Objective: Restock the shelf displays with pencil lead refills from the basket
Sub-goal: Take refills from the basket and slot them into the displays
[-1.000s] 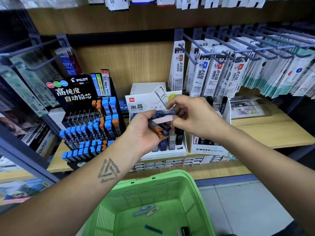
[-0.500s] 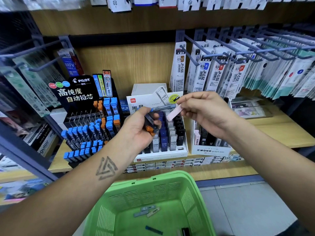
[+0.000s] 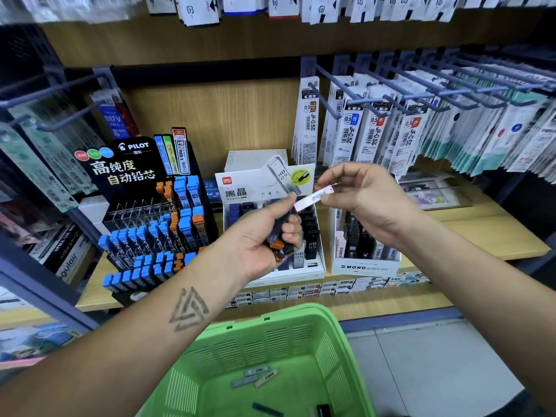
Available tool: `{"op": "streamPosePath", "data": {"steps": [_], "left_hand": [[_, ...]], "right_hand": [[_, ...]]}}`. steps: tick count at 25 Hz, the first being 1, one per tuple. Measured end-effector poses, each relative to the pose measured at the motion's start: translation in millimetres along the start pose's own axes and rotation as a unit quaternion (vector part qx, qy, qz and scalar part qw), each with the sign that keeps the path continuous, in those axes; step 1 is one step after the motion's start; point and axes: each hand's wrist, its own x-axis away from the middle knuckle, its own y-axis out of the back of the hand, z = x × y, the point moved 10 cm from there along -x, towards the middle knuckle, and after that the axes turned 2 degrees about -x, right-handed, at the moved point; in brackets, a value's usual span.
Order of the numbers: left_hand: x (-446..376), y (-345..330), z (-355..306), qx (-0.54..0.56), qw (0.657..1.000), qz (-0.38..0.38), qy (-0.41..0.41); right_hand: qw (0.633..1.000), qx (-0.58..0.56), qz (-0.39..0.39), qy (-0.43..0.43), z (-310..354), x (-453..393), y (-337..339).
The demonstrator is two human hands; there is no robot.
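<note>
My left hand (image 3: 264,236) grips a small bunch of lead refill cases (image 3: 279,239), dark with orange caps, in front of the white Deli display box (image 3: 316,260). My right hand (image 3: 367,200) pinches one pale pink refill case (image 3: 314,196) between thumb and fingertips, held level above the gap between the Deli box and the white MONO display box (image 3: 365,266). The green basket (image 3: 337,335) sits below my arms with a few loose refill cases (image 3: 255,377) on its bottom.
A black Pilot display rack (image 3: 144,230) with several blue and orange refill cases stands on the wooden shelf (image 3: 496,233) at left. Pegs with hanging pen refill packs (image 3: 376,130) fill the upper right. Small boxes line the shelf's front edge.
My right hand has pulled the pink case out of the bunch and carried it right and slightly up. My left hand has lowered a little with the remaining cases.
</note>
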Motion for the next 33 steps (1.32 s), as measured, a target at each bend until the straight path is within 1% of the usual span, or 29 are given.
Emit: {"op": "streamPosePath", "data": {"steps": [2,5,8,10,13,16,19,24,29,33], "left_hand": [[-0.9,0.5,0.1,-0.02,1.0,-0.004,-0.007],[-4.0,2.7,2.9,-0.038,0.999,-0.018,-0.019],[-6.3,-1.1,10.0,-0.035,0.999,-0.016,-0.016],[-6.2,-5.7,16.1,-0.034,0.999,-0.015,-0.009],[-5.5,-7.6,21.1,-0.039,0.999,-0.031,-0.001],[-4.5,-8.8,21.7,-0.05,0.998,-0.043,0.005],[-2.7,-9.0,24.3,-0.049,0.998,-0.046,0.012],[0.3,-7.9,25.4,-0.044,0.998,-0.03,0.019],[-1.5,-8.0,23.4,-0.004,1.0,-0.01,0.012],[-2.0,-9.2,15.4,0.021,1.0,0.012,-0.015]], "right_hand": [[1.0,0.022,-0.005,0.013,1.2,1.8,2.6],[1.0,0.008,-0.011,0.015,0.7,4.7,8.1],[1.0,-0.005,-0.01,0.01,1.5,9.0,16.3],[0.999,0.021,-0.022,0.01,5.4,14.4,27.1],[0.99,0.109,-0.086,0.029,16.7,21.7,58.9],[0.954,0.267,-0.125,0.055,21.6,22.0,78.5],[0.918,0.367,-0.128,0.078,18.0,15.6,72.7],[0.873,0.458,-0.12,0.114,12.2,0.2,57.9],[0.83,0.537,-0.08,0.127,-4.0,-9.1,32.0],[0.791,0.593,-0.094,0.121,-9.8,-8.7,24.8]]}}
